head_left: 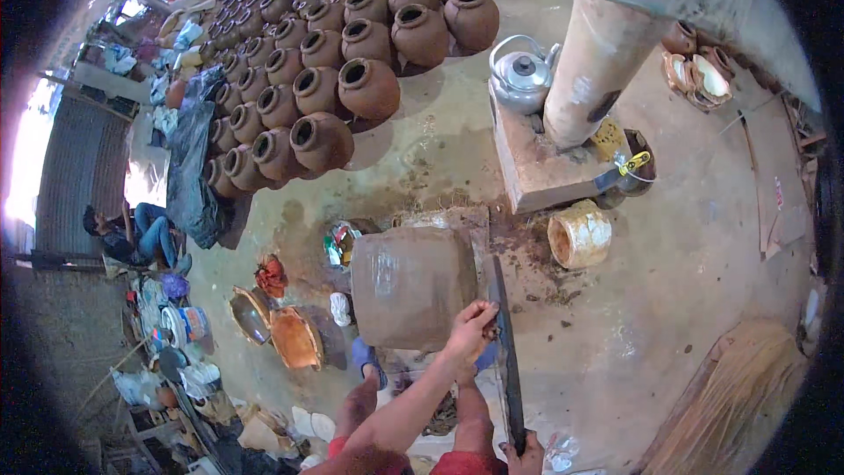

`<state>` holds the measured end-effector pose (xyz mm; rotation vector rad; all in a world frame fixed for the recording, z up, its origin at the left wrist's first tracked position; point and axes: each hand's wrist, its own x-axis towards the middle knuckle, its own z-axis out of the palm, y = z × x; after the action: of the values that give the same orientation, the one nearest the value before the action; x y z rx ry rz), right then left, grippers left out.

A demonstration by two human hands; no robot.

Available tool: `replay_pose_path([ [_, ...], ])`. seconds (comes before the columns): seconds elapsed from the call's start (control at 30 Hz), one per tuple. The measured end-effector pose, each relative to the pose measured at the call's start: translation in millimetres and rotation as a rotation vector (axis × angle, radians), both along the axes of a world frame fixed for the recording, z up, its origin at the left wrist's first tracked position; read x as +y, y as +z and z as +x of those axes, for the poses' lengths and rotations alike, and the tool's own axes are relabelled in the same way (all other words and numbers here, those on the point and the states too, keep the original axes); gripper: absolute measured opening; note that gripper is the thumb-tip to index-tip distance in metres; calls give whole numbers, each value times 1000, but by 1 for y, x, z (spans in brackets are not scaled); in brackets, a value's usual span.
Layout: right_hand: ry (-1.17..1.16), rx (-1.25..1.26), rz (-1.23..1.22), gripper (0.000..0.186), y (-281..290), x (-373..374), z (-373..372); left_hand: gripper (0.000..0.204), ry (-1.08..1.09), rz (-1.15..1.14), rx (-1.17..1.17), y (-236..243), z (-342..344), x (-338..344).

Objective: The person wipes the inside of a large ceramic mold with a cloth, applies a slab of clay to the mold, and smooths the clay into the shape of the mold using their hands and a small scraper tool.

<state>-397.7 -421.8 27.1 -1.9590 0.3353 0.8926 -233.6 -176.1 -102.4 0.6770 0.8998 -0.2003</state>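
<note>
A long, flat, dark bar (pixel 507 352) stretches from beside the clay down toward my body. My right hand (pixel 525 457), at the lower edge, grips its near end. Closer to the bar's far end, my left hand (pixel 473 330) is closed with the fingertips pinched together, against or just beside the bar's left edge. What those fingers hold, if anything, is too small to make out. Directly ahead sits a large, squared block of wet brown clay (pixel 411 286) with a smooth top. My feet, in blue shoes (pixel 367 361), stand at its near side.
Rows of round clay pots (pixel 369 88) fill the far left. A kettle (pixel 520 79) stands on a block stove (pixel 545 180) beside a thick pipe (pixel 598 70). A crusted tub (pixel 580 235) lies to the right, broken pot pieces (pixel 294 339) left. Another person (pixel 145 233) reclines farther left.
</note>
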Motion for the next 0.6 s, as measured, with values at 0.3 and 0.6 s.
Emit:
replay_pose_path([
  [0.3,26,-183,-50,24,-12,38,116,26,-151,-93,-28,57,-70,-56],
  [0.6,42,-277,-61,37,-14,123,173,39,-252,-463,-81,23,-182,-68],
])
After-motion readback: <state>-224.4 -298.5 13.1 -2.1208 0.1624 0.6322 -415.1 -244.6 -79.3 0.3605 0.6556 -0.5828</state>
